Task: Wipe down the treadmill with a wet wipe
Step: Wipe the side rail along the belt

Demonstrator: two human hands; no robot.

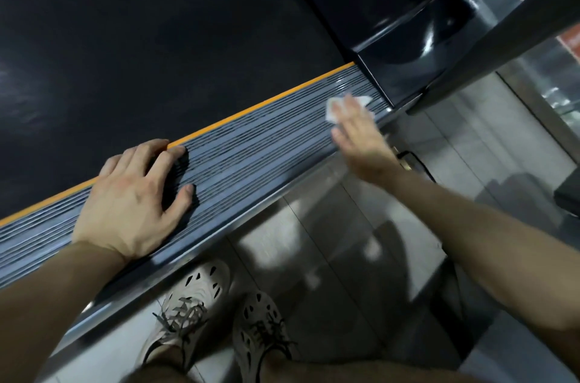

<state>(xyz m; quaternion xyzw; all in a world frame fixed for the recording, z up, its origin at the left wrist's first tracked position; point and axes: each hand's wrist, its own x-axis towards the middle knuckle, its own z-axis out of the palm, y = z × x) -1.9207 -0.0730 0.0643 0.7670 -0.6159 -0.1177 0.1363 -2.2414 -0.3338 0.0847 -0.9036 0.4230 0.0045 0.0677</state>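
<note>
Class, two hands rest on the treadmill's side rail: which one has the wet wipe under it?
The right hand, pressed flat over the white wet wipe, farther along. The left hand rests bare on the ribbed side rail.

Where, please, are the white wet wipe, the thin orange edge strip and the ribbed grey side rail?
White wet wipe (330, 109): head view, exposed left corner.
Thin orange edge strip (266, 102): head view, middle stretch.
Ribbed grey side rail (260, 144): head view, bare ridges at mid-length.
</note>
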